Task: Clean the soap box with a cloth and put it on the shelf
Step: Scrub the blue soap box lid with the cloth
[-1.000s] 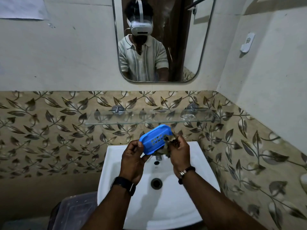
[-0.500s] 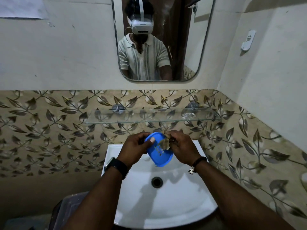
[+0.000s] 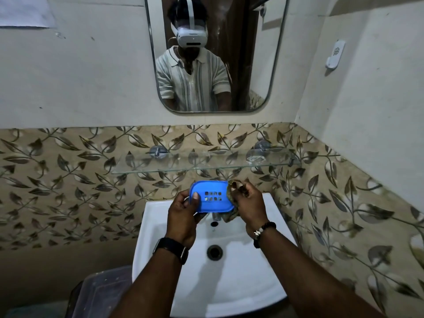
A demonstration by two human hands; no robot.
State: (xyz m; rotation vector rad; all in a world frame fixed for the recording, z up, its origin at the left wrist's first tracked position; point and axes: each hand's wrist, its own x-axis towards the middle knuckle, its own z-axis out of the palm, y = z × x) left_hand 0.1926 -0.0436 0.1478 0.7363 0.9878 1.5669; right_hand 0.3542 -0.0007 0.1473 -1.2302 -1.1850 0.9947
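Observation:
A blue plastic soap box (image 3: 212, 196) with a block of small drain holes faces me above the sink, held between both hands. My left hand (image 3: 182, 216) grips its left end, thumb lying on the blue face. My right hand (image 3: 249, 206) holds a brownish cloth (image 3: 230, 216) bunched against the box's right end; part of the cloth hangs below the box. The glass shelf (image 3: 202, 162) runs along the tiled wall just above the box and carries nothing that I can make out.
A white sink (image 3: 229, 283) with a drain hole lies under my hands, its tap mostly hidden behind them. A mirror (image 3: 215, 53) hangs above. A dark plastic bin (image 3: 101, 292) stands at lower left. The right wall closes in beside the sink.
The soap box has turned from hanging end-down to lying sideways with its holed face toward me, and it sits slightly higher. The cloth has moved to its right end.

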